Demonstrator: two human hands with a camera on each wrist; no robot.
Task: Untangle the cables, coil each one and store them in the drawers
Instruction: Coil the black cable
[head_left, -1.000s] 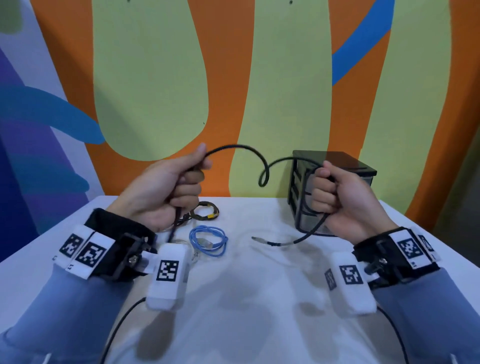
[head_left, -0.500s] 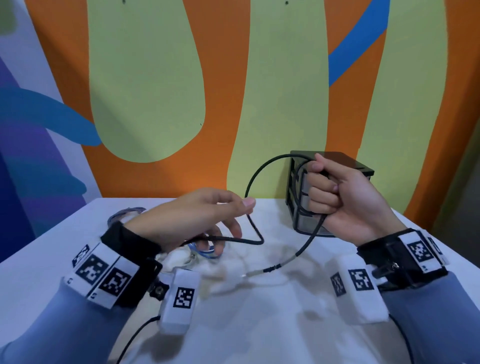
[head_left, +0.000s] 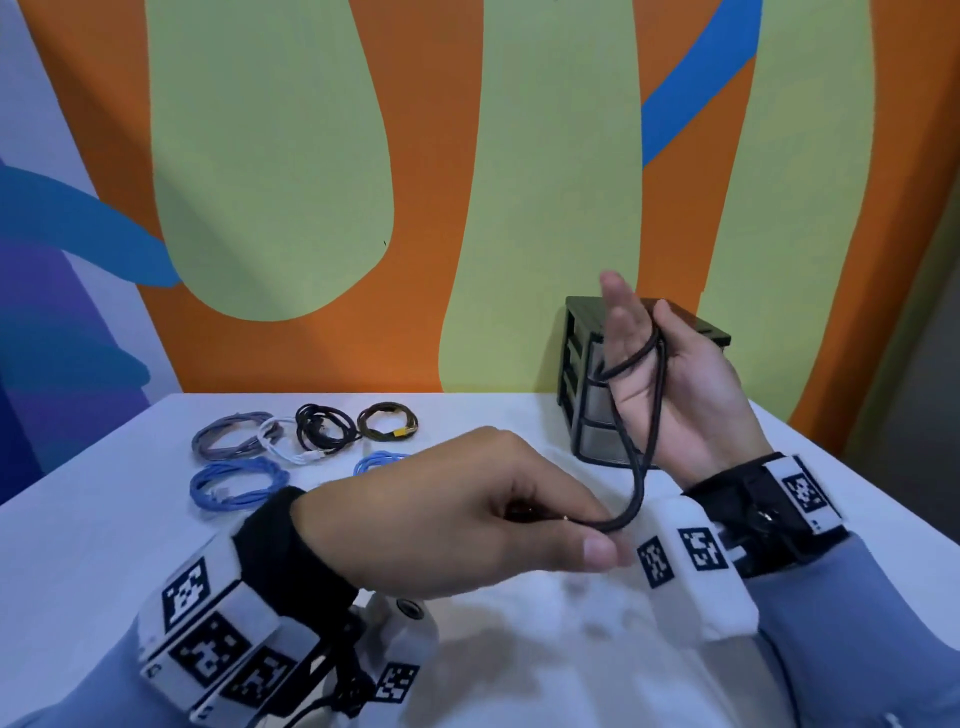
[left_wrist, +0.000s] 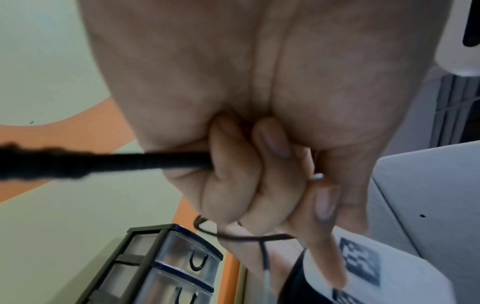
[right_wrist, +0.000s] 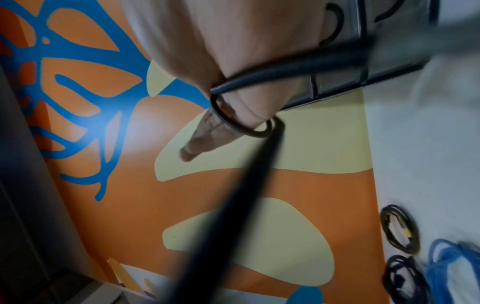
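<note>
A black cable (head_left: 636, 467) runs between my two hands above the white table (head_left: 78, 545). My left hand (head_left: 582, 530) is low in the middle, its fingers curled round the cable's end; in the left wrist view the cable (left_wrist: 103, 162) leaves the fist (left_wrist: 246, 174) sideways. My right hand (head_left: 638, 312) is raised with straight fingers, and loops of the cable hang round it between thumb and palm. In the right wrist view the loops (right_wrist: 241, 127) circle the straight fingers (right_wrist: 202, 139). The black drawer unit (head_left: 582, 415) stands right behind that hand, its drawers shut.
Coiled cables lie at the table's back left: a grey one (head_left: 228, 441), a white one (head_left: 283, 441), a black one (head_left: 322, 434), an olive one with a yellow plug (head_left: 387, 423), a blue one (head_left: 236, 483). Another blue coil (head_left: 379, 460) shows partly behind my left hand. A painted wall rises behind the table.
My right hand went from a fist to straight fingers with the cable looped round it. My left hand dropped and moved right, bringing the cable's end close under the right hand.
</note>
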